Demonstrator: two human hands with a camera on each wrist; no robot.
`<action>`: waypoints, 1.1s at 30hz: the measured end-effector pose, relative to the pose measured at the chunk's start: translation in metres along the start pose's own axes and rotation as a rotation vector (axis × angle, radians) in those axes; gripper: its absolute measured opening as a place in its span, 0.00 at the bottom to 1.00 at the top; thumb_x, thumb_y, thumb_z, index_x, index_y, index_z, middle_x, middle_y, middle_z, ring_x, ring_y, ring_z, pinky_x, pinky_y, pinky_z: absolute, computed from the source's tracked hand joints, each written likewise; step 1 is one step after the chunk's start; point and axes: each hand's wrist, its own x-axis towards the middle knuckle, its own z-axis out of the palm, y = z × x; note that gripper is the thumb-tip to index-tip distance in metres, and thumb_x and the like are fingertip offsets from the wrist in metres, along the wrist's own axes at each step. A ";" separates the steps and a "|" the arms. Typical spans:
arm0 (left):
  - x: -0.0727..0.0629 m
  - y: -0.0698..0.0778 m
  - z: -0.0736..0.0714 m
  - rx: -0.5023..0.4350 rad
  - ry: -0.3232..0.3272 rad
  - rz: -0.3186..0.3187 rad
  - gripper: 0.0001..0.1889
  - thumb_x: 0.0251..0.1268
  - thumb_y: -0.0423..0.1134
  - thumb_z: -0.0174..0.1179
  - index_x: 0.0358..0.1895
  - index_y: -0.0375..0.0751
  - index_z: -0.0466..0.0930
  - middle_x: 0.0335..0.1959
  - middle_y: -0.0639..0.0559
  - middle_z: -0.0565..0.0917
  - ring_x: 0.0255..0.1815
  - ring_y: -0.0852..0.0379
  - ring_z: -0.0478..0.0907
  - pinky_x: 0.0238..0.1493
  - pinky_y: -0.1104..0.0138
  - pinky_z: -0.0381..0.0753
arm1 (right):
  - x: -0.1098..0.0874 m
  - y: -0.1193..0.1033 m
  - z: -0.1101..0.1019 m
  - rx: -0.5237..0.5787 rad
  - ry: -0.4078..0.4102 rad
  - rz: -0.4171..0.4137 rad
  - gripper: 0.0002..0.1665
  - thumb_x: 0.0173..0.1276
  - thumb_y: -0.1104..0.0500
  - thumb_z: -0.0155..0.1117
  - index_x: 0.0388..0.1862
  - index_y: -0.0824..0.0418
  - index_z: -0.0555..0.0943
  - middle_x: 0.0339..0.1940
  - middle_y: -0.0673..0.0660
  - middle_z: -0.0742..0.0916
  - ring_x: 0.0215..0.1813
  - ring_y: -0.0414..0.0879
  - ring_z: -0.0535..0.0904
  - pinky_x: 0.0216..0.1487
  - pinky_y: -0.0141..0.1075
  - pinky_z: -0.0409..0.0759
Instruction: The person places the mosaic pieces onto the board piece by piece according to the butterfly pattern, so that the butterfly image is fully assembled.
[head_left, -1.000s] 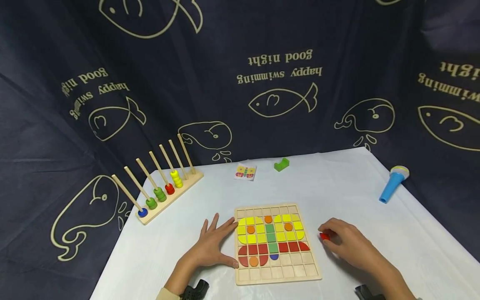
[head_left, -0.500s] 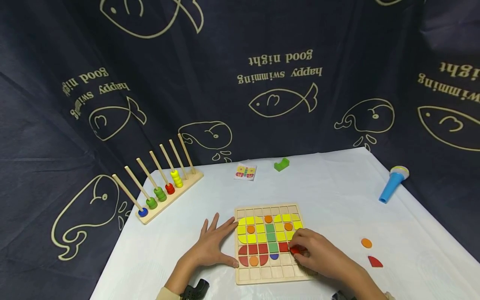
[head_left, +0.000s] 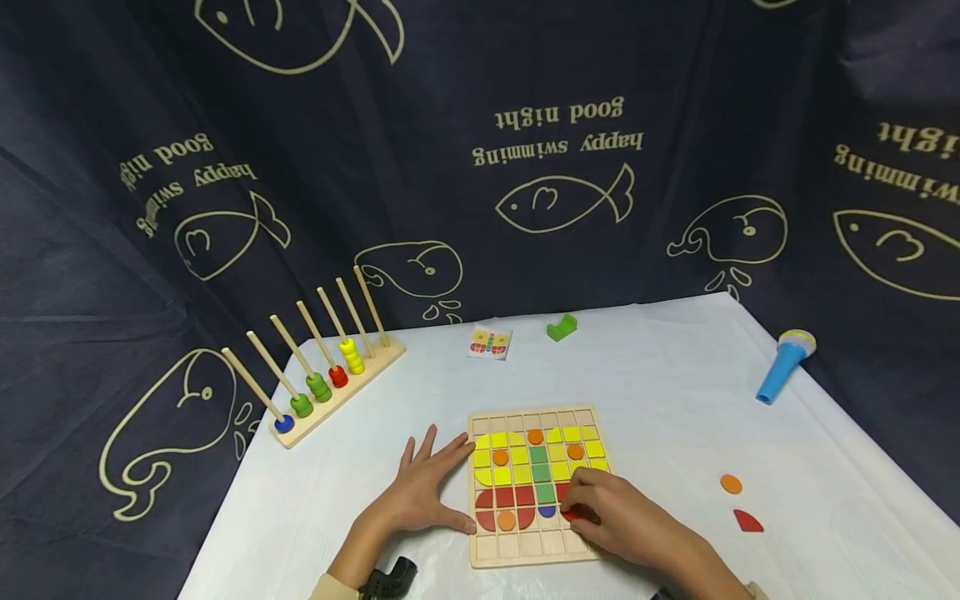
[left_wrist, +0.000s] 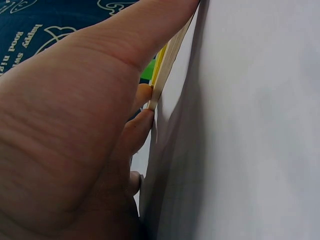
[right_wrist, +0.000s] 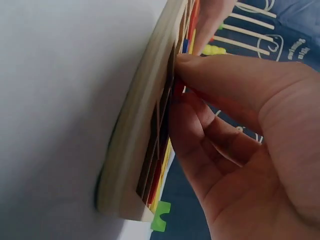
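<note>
A wooden grid board (head_left: 510,548) lies on the white-covered table, with yellow, green, red, orange and blue pieces set in a butterfly pattern. My left hand (head_left: 423,492) is spread at the board's left edge, thumb and fingertips touching it. Over the lower right cells, my right hand (head_left: 630,518) pinches a red piece (head_left: 570,516). The right wrist view shows that red piece (right_wrist: 178,88) between thumb and fingers, low against the cells; its outline is mostly hidden. Beside it sits a blue half-round piece (head_left: 547,511).
An orange disc (head_left: 731,484) and a red quarter-round piece (head_left: 747,521) lie right of the board. Farther off are a pattern card (head_left: 489,343), a green block (head_left: 562,327), a blue toy microphone (head_left: 784,367) and a peg stand with coloured beads (head_left: 345,394).
My right hand has moved left from the table onto the board with a red piece, then slightly farther left and down, uncovering the loose orange and red pieces. My left hand stays put.
</note>
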 end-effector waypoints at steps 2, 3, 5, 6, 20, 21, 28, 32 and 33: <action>0.000 0.000 0.000 0.001 0.001 0.001 0.61 0.28 0.80 0.63 0.74 0.57 0.59 0.75 0.57 0.57 0.75 0.35 0.34 0.66 0.35 0.28 | 0.000 0.001 0.000 -0.007 0.008 0.009 0.07 0.59 0.57 0.72 0.37 0.51 0.85 0.36 0.39 0.77 0.36 0.33 0.72 0.38 0.30 0.77; 0.000 -0.001 0.000 0.004 0.002 0.002 0.61 0.28 0.80 0.63 0.74 0.57 0.59 0.75 0.57 0.57 0.75 0.35 0.34 0.65 0.35 0.29 | 0.000 0.002 0.001 -0.015 0.013 0.013 0.08 0.59 0.56 0.73 0.38 0.51 0.85 0.36 0.39 0.77 0.36 0.33 0.72 0.39 0.31 0.77; 0.000 -0.002 0.000 0.008 0.002 0.005 0.61 0.28 0.80 0.63 0.74 0.57 0.59 0.75 0.57 0.57 0.75 0.35 0.34 0.65 0.35 0.29 | 0.000 0.003 0.001 -0.030 0.021 0.027 0.10 0.58 0.54 0.74 0.38 0.51 0.85 0.36 0.39 0.77 0.36 0.34 0.72 0.39 0.31 0.77; 0.000 -0.002 0.000 0.009 0.003 0.005 0.61 0.28 0.80 0.63 0.74 0.57 0.59 0.75 0.57 0.57 0.75 0.35 0.34 0.65 0.35 0.29 | 0.000 0.003 0.001 -0.041 0.026 0.033 0.11 0.57 0.53 0.74 0.38 0.51 0.85 0.36 0.39 0.77 0.37 0.34 0.72 0.40 0.32 0.77; 0.000 -0.001 0.000 0.007 0.002 0.004 0.61 0.29 0.80 0.63 0.74 0.57 0.59 0.75 0.58 0.57 0.75 0.35 0.34 0.66 0.35 0.28 | -0.017 0.019 -0.027 -0.160 0.034 0.342 0.08 0.59 0.54 0.72 0.38 0.45 0.84 0.32 0.34 0.75 0.34 0.33 0.70 0.38 0.34 0.77; 0.000 -0.001 0.000 0.005 0.002 0.004 0.61 0.29 0.80 0.63 0.74 0.57 0.59 0.75 0.58 0.57 0.75 0.35 0.34 0.66 0.36 0.28 | -0.020 0.023 -0.031 -0.166 0.040 0.377 0.09 0.58 0.55 0.73 0.38 0.45 0.84 0.31 0.34 0.75 0.34 0.33 0.70 0.37 0.33 0.77; 0.000 0.000 -0.001 -0.006 -0.005 -0.004 0.61 0.29 0.80 0.63 0.74 0.56 0.59 0.75 0.58 0.57 0.75 0.35 0.34 0.65 0.35 0.29 | -0.048 0.053 -0.053 -0.118 0.126 0.461 0.12 0.56 0.59 0.74 0.40 0.50 0.85 0.31 0.37 0.78 0.32 0.35 0.71 0.32 0.30 0.75; 0.000 0.000 0.000 -0.003 -0.005 -0.006 0.62 0.28 0.80 0.64 0.75 0.57 0.58 0.75 0.58 0.56 0.75 0.36 0.33 0.66 0.36 0.28 | -0.065 0.067 -0.064 -0.053 0.179 0.455 0.13 0.56 0.62 0.73 0.42 0.54 0.84 0.31 0.41 0.79 0.31 0.36 0.72 0.30 0.30 0.75; 0.000 0.000 0.000 -0.004 -0.006 -0.006 0.62 0.28 0.80 0.64 0.75 0.57 0.58 0.75 0.59 0.56 0.75 0.36 0.33 0.66 0.36 0.28 | -0.070 0.071 -0.066 -0.038 0.192 0.459 0.14 0.57 0.62 0.73 0.43 0.55 0.84 0.31 0.41 0.78 0.31 0.36 0.72 0.30 0.30 0.76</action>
